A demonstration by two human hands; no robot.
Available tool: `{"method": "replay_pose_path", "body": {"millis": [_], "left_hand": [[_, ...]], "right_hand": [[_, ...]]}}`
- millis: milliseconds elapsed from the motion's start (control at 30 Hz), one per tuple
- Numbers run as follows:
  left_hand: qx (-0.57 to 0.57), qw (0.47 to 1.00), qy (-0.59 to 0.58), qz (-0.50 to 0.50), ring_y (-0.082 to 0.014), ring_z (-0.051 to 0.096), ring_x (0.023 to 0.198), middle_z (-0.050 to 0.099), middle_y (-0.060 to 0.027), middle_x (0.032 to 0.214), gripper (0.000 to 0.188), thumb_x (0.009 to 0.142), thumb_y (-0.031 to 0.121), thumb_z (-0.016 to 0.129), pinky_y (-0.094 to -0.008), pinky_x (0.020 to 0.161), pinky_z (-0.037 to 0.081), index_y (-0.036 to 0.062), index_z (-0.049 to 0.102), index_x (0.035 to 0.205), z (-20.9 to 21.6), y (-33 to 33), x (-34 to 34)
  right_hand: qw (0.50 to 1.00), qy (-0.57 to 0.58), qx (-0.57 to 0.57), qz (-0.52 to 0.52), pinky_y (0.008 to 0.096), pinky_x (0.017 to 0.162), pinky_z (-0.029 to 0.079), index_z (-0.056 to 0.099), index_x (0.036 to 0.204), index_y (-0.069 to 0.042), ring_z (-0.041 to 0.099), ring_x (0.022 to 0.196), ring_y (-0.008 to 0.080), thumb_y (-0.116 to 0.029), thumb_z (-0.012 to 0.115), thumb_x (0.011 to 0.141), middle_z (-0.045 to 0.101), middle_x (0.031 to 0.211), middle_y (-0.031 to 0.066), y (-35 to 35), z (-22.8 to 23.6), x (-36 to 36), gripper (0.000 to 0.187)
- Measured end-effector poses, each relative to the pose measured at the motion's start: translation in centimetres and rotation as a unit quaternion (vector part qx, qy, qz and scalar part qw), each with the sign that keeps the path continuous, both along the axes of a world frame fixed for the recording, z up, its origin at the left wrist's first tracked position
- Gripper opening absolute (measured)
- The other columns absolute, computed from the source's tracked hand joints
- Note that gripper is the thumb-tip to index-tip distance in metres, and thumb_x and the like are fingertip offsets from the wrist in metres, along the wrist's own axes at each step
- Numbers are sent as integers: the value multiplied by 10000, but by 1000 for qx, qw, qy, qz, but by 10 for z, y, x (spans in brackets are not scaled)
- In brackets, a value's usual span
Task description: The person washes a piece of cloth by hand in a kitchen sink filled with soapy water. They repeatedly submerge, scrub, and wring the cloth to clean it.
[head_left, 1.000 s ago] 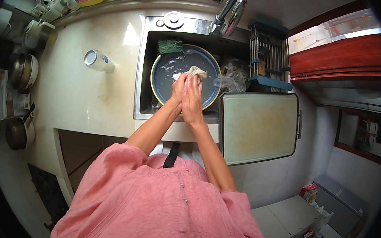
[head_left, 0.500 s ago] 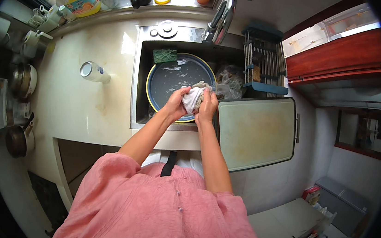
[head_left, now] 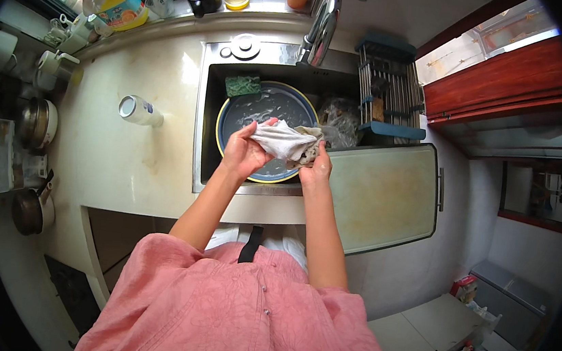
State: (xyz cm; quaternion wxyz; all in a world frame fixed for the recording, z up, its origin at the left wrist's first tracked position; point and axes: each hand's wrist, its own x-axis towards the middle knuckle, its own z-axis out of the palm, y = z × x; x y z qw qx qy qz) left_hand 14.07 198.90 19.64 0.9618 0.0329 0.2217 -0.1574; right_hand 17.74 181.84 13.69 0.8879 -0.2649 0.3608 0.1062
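Both my hands hold a wet greyish-white cloth (head_left: 286,142) over the sink (head_left: 210,99). My left hand (head_left: 242,152) grips its left end and my right hand (head_left: 314,169) grips its right end, the cloth stretched and twisted between them. Below the cloth lies a round dark blue basin with a yellow rim (head_left: 246,113) holding some water. A green scouring pad (head_left: 243,85) rests on the basin's far edge.
A tap (head_left: 321,25) rises behind the sink. A dish rack (head_left: 389,94) and a cutting board (head_left: 385,193) sit to the right. A small can (head_left: 138,110) lies on the pale counter (head_left: 132,160) at left, with pots (head_left: 38,124) and bottles (head_left: 118,1) beyond.
My hands were pressed together over the basin with the cloth balled between them. They have drawn apart and pulled nearer, spreading the cloth out. The view has tilted slightly.
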Motion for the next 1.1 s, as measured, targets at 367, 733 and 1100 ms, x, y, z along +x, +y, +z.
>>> {"method": "replay_pose_path", "body": {"millis": [367, 733, 1100], "left_hand": [[-122, 988, 59, 79, -359, 439, 1204, 469, -255, 1250, 375, 870, 82, 386, -476, 1053, 338, -115, 433, 1185, -43, 18, -27], [84, 990, -113, -16, -276, 415, 1249, 498, -133, 1296, 881, 659, 634, 628, -470, 1077, 275, -12, 488, 1241, 5, -9, -5], [50, 998, 23, -5, -298, 512, 1147, 519, -170, 1223, 311, 945, 77, 397, -455, 1005, 413, -42, 434, 1230, -15, -10, -9]], "right_hand": [[994, -86, 41, 53, 430, 969, 412, 459, 1242, -21, 502, 1132, 276, -249, 477, 951, 513, 1241, 111, -27, 5, 0, 370], [984, -129, 34, 120, 369, 929, 443, 484, 1200, -14, 546, 1072, 227, -210, 517, 936, 552, 1176, 87, -12, 45, -14, 331], [981, -129, -37, 137, 360, 911, 451, 478, 1186, 7, 557, 1042, 222, -189, 450, 964, 561, 1148, 108, -11, 28, -9, 297]]}}
